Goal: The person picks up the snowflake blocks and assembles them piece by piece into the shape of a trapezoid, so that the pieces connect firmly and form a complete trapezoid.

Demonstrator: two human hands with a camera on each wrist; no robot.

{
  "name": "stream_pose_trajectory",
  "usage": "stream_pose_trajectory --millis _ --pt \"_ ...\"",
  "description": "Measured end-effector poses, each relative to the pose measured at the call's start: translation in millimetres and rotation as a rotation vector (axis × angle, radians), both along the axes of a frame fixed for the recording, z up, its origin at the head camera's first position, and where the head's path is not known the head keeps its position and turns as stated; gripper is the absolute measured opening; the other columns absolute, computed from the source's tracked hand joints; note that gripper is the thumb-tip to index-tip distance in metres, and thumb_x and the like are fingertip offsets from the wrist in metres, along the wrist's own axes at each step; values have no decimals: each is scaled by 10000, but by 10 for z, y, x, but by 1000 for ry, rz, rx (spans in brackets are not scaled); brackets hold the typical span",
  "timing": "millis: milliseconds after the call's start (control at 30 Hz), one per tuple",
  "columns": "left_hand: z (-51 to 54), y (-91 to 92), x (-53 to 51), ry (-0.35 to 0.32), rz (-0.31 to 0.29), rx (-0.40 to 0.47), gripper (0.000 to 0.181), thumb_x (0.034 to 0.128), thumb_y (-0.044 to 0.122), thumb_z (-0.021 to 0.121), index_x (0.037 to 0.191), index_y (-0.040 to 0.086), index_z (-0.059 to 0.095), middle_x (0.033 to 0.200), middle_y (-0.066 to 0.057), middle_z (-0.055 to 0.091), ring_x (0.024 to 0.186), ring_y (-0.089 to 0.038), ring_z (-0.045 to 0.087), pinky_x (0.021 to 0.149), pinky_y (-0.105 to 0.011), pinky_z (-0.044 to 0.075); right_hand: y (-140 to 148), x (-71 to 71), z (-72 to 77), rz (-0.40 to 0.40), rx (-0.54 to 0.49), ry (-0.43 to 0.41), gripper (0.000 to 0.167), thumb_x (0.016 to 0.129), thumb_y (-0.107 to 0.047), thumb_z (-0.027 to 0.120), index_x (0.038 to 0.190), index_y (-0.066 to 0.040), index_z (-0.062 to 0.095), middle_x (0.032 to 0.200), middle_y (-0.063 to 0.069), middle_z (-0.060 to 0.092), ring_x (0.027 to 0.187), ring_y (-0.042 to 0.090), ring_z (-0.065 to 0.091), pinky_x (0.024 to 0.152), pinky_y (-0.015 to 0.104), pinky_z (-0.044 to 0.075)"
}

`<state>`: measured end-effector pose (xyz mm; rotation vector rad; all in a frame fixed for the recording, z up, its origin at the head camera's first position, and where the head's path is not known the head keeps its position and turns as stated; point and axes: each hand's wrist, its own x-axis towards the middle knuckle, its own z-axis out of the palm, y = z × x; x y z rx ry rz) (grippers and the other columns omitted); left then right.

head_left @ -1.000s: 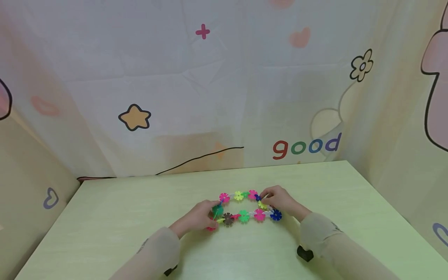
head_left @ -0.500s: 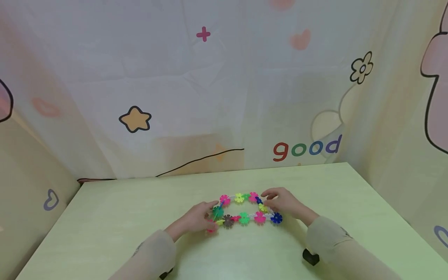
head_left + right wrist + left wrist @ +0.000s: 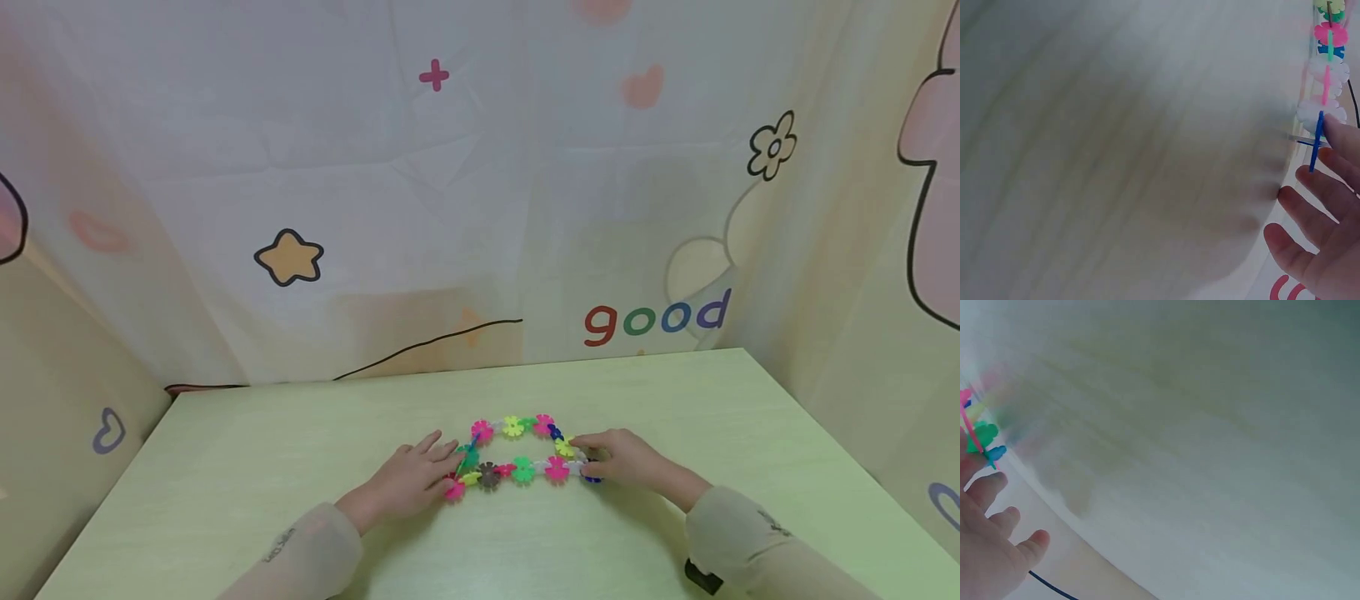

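Note:
A loop of linked plastic snowflake discs point(image 3: 522, 469) in pink, yellow, green, white, brown and blue lies on the table in the head view. At its left end my left hand point(image 3: 408, 482) has spread fingers, the fingertips near the green and pink discs. The left wrist view shows that hand point(image 3: 991, 531) with loose fingers beside a green disc point(image 3: 984, 435). My right hand point(image 3: 626, 461) reaches over the right end, forefinger by a yellow disc point(image 3: 564, 447), thumb at the dark blue disc it partly covers. The right wrist view shows its thumb against the blue disc point(image 3: 1317, 140), other fingers extended.
The pale green table point(image 3: 262, 483) extends around the loop. Behind it hangs a printed curtain point(image 3: 360, 208), with more printed cloth on both sides. A black object point(image 3: 703, 577) sits under the right sleeve.
My left hand has loosened, its fingers spreading and drawing slightly left. My right hand has moved from the loop's far right corner toward its near right corner. The loop has hardly moved.

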<state>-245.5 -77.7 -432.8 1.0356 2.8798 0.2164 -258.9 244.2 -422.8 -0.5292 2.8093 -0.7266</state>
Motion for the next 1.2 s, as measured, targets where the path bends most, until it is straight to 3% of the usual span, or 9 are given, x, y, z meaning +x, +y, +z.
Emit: stream_pose_trajectory --millis 133,300,467,633,833,1067,1200 --pt "7 26 -29 7 14 -18 451 920 298 444 1336 132 396 1397 -89 362 1321 -338 228 982 -551 286 -10 -3 -7 -41 25 -24 405 781 -236 657 1162 -113 592 1181 147 572 1113 330 496 893 482 412" --pt "14 71 -130 -10 70 -26 459 905 305 474 1334 159 401 1404 -102 347 1325 -342 215 993 -555 272 -8 -66 9 -38 53 -12 398 795 -237 641 1165 -101 585 1203 147 556 1148 354 464 924 504 382" --pt "3 135 -252 -37 133 -7 461 903 307 480 1339 183 394 1405 -135 331 1323 -353 206 1003 -555 255 3 -190 2 -67 63 -4 411 810 -236 624 1189 -93 561 1240 153 522 1181 358 428 951 505 356" --pt "-7 205 -370 -3 172 7 447 896 294 496 1323 190 419 1386 -159 353 1304 -371 242 987 -553 282 -2 -367 -7 -91 102 42 403 819 -211 616 1192 -70 556 1214 155 541 1155 351 455 945 490 370" --pt "-18 244 -455 15 199 12 430 904 287 483 1318 185 425 1374 -167 366 1285 -379 275 961 -550 318 -23 -491 -4 -140 115 32 397 828 -179 607 1205 -68 545 1211 152 544 1155 352 454 941 486 378" --pt "6 204 -505 -18 223 35 468 910 364 444 1332 164 404 1383 -165 354 1286 -377 274 967 -553 309 15 -487 18 -160 85 36 430 842 -219 593 1235 -65 511 1251 162 509 1181 373 417 955 508 351" --pt "7 55 -507 23 262 59 493 913 396 419 1340 151 389 1389 -149 352 1288 -355 281 980 -542 295 137 -400 87 -176 57 99 478 859 -260 564 1275 -51 457 1305 199 440 1218 408 348 973 554 295"
